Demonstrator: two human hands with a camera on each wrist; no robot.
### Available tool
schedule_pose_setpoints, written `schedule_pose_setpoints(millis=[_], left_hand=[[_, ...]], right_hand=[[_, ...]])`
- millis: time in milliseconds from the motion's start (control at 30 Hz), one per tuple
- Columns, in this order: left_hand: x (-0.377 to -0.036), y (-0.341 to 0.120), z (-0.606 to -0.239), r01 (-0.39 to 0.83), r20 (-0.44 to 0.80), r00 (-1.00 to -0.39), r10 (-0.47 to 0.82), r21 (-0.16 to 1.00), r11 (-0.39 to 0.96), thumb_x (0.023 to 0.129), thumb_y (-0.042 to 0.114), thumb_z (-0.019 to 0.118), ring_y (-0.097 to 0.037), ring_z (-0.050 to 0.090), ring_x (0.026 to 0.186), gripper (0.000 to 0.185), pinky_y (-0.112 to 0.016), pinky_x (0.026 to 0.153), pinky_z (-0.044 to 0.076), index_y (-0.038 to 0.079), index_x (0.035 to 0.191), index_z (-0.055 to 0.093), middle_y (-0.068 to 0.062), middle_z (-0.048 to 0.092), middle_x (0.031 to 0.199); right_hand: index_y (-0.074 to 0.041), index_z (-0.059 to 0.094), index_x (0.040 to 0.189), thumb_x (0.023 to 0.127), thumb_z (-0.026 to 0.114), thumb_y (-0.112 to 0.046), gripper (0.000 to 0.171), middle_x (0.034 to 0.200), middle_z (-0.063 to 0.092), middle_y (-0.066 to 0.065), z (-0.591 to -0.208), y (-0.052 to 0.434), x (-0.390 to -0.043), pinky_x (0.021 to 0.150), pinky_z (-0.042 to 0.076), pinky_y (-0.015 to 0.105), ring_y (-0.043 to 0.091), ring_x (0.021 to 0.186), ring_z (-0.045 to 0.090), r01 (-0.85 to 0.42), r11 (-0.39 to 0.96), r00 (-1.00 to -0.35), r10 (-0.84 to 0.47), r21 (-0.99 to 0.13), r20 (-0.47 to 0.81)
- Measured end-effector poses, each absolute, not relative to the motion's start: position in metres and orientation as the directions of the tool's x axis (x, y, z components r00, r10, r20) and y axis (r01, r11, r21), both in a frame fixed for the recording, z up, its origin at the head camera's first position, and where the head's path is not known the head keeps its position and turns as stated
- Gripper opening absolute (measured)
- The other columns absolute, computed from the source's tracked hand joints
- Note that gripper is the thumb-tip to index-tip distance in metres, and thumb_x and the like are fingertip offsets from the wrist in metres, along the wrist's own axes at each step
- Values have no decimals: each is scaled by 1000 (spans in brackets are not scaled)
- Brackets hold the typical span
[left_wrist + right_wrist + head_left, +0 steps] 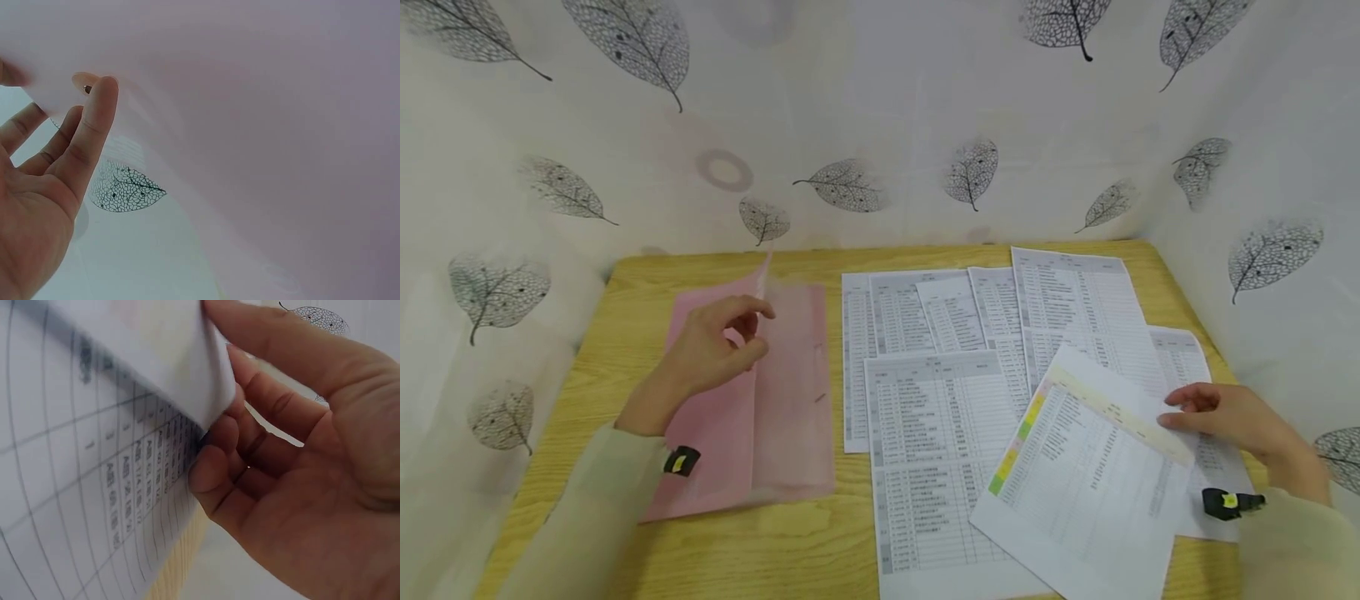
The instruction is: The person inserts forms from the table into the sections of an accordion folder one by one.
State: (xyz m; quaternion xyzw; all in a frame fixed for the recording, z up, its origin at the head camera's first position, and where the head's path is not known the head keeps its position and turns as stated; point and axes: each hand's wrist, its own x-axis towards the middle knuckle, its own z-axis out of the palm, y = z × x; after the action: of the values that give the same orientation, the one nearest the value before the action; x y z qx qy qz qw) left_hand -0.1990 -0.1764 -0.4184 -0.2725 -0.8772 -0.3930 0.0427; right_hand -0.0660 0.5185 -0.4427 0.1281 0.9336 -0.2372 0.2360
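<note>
On the wooden table, left of the spread printed sheets, I see the pink folder — my left hand pinches its raised translucent cover at the top edge. Right of those sheets, my right hand curls its fingers round the edge of a colour-marked sheet lying askew over the others. A leaf-patterned curtain hems the table — nothing blocks either hand.

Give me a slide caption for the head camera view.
Left hand lifts the flap of a pink folder while the right hand pinches a printed sheet among papers spread on a wooden table.
</note>
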Motion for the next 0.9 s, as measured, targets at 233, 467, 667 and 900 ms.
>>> schedule_pose_setpoints(millis=[233, 467, 667, 900], left_hand=[[-198, -175, -419, 524, 301, -841, 451, 660, 537, 84, 1, 66, -12, 63, 73, 31, -20, 56, 53, 10, 114, 71, -3, 64, 85], [-198, -174, -420, 528, 305, -839, 450, 654, 542, 84, 0, 66, -12, 62, 74, 31, -21, 57, 52, 11, 113, 71, -2, 63, 84], [-199, -175, -421, 538, 311, -834, 455, 642, 546, 84, 1, 67, -13, 63, 74, 31, -22, 58, 53, 10, 113, 71, -2, 64, 86], [-199, -176, -422, 537, 313, -834, 455, 650, 538, 84, 1, 67, -12, 62, 74, 31, -21, 58, 53, 8, 113, 71, -3, 63, 85]], right_hand=[[1, 66, 122, 98, 70, -51, 58, 107, 67, 0, -441, 517, -66, 70, 42, 22, 12, 89, 52, 390, 811, -864, 159, -437, -477], [-16, 61, 127, 100, 61, -60, 52, 116, 57, -5, -445, 505, -69, 71, 41, 24, 16, 97, 47, 454, 699, -877, 241, -552, -416], [-34, 51, 147, 99, 68, -48, 53, 102, 65, -10, -447, 496, -80, 66, 58, 28, 14, 80, 68, 555, 392, -832, 258, -734, -491], [-32, 74, 119, 101, 65, -2, 36, 103, 79, -10, -444, 487, -88, 76, 64, 29, 13, 89, 76, 526, -183, -836, 68, -831, -544]])
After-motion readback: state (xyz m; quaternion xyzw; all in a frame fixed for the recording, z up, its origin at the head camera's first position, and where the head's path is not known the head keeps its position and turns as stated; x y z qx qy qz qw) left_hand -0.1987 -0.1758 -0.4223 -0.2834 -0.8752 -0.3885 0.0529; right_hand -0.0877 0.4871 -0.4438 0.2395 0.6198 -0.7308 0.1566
